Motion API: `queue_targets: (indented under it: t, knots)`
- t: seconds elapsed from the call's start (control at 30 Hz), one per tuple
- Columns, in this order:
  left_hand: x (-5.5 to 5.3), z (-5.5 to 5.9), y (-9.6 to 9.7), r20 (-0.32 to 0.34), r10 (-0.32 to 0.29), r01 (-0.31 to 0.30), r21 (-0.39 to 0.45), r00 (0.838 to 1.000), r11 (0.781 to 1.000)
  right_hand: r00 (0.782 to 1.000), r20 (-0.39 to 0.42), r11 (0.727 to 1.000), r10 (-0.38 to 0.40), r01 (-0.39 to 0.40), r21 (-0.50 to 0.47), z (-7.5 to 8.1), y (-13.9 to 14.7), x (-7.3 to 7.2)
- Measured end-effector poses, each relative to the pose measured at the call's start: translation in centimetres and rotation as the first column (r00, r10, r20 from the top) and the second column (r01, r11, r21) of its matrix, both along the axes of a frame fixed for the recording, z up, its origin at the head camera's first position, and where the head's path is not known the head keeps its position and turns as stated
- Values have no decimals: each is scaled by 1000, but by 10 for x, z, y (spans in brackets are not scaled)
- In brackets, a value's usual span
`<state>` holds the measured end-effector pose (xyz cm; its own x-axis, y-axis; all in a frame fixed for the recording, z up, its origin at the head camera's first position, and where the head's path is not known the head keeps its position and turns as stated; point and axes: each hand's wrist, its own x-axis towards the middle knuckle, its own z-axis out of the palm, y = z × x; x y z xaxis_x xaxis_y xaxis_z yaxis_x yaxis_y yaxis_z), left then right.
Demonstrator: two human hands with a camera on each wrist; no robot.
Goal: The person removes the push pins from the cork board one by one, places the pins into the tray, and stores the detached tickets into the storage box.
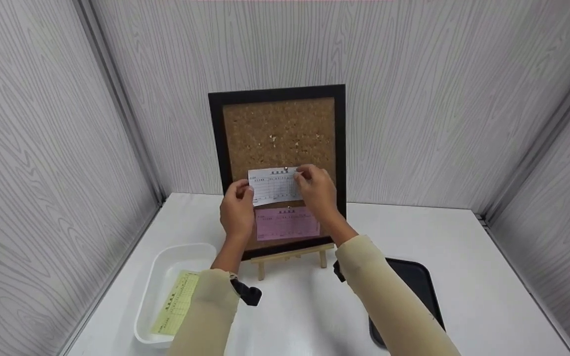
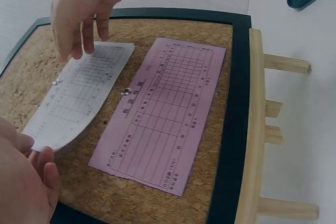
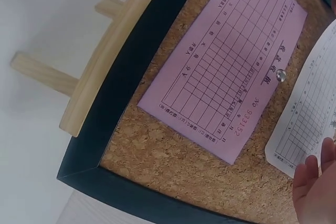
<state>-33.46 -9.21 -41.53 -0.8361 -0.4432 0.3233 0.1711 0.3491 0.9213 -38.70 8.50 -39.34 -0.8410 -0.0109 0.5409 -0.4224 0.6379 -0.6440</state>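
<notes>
A white receipt slip [image 1: 272, 187] is held to the cork board [image 1: 280, 128] by a clear pushpin [image 2: 56, 82] near its top edge. My left hand [image 1: 237, 210] pinches the slip's left end between thumb and fingers, and its lower edge bows off the cork. At the slip's right end, my right hand [image 1: 318, 193] touches or hovers close over the paper with loosely extended fingers; exact contact is unclear. Below hangs a pink receipt slip [image 2: 163, 114], fixed by another pushpin [image 3: 281, 75] at its top edge.
The black-framed board leans on a small wooden easel [image 1: 292, 253] on the white table [image 1: 285, 316]. At the left, a white tray [image 1: 142, 301] contains a yellow receipt slip [image 1: 178, 301]. A black tray [image 1: 413, 282] lies at the right, partly behind my right sleeve.
</notes>
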Motion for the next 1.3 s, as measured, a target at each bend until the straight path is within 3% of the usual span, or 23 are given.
queue_targets:
  t: [0.47, 0.7, 0.97, 1.3]
  knots:
    - [-14, 17, -3, -38, 35, -38, -78, 999, 996, 1000, 0, 1000, -28, 28, 13, 1, -15, -5]
    - [-17, 18, -7, -51, 46, -52, -131, 998, 990, 994, 4, 994, -108, 108, 24, 0, -27, -5]
    - [-18, 20, -10, -35, 45, -48, -123, 998, 991, 983, -51, 984, -176, 178, 25, -2, -40, -7]
    - [-16, 20, -8, -20, 38, -41, -138, 999, 990, 978, -53, 979, -202, 204, 23, -3, -40, -9]
